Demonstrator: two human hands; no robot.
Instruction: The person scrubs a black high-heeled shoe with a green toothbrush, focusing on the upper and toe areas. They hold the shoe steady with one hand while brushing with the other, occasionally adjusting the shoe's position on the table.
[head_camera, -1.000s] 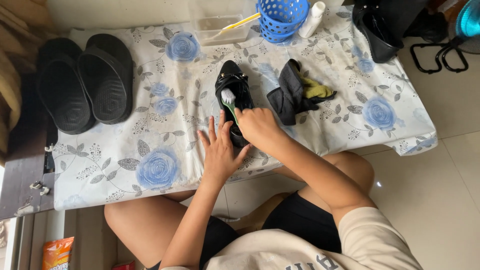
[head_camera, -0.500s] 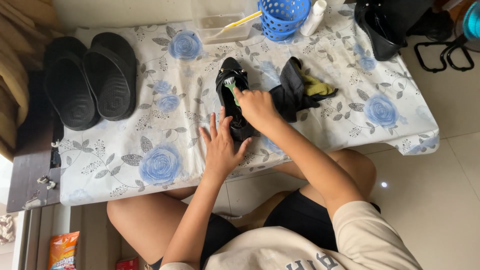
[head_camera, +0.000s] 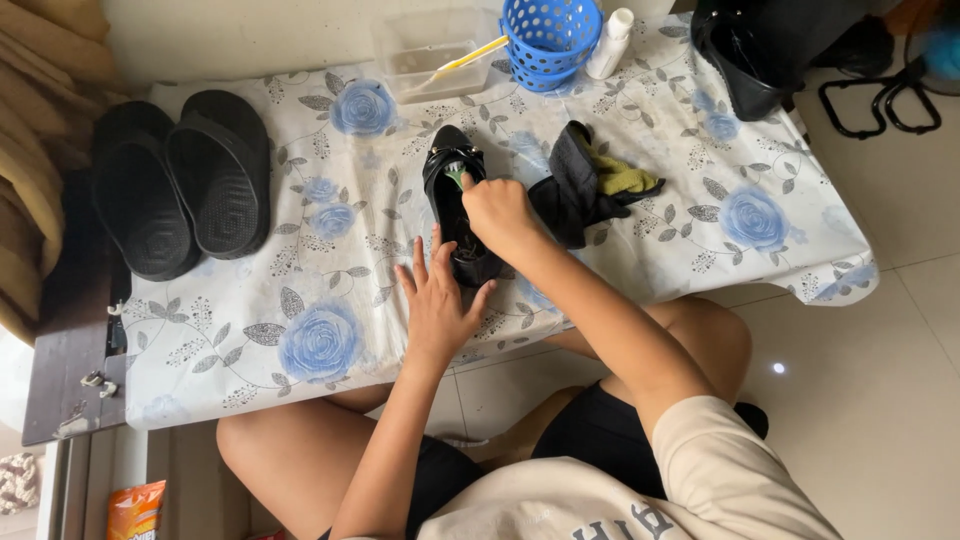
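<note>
A small black shoe (head_camera: 455, 205) lies lengthwise on the floral tablecloth (head_camera: 330, 340), toe pointing away from me. My left hand (head_camera: 437, 300) rests flat with fingers spread at the shoe's heel, steadying it. Closed around a small green-handled brush (head_camera: 456, 178), my right hand (head_camera: 497, 212) holds its bristles against the front of the shoe. A second dark shoe or cloth bundle (head_camera: 575, 190) with a yellow-green rag (head_camera: 620, 177) tucked in lies just right of my right hand.
A pair of black slides (head_camera: 180, 190) sits at the table's left. At the back stand a clear plastic box (head_camera: 425, 50), a blue perforated basket (head_camera: 550, 35) and a white bottle (head_camera: 610, 40). A black bag (head_camera: 750, 55) is at the far right corner. My bare knees are under the table's front edge.
My right hand with the brush has slid forward along the shoe, from its middle toward the toe. The left hand stays at the heel.
</note>
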